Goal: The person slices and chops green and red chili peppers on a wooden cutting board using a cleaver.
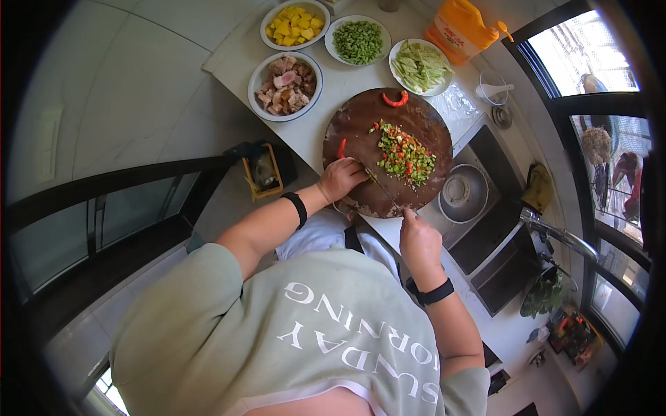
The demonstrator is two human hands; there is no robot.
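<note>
My right hand grips a knife by the handle. The thin blade lies across the near part of a round wooden chopping board. Close to the blade's far end, my left hand is closed on a red chili pepper, with one end of it sticking out beyond the knuckles. The fingertips and the rest of the pepper are hidden. Chopped red and green peppers form a pile at the board's middle. A whole curved red chili rests at the far edge.
Beyond the board stand bowls of meat chunks and yellow cubes, plus plates of chopped green beans and sliced green vegetable. An orange jug stands behind. At right, a metal basin sits by the sink under a faucet.
</note>
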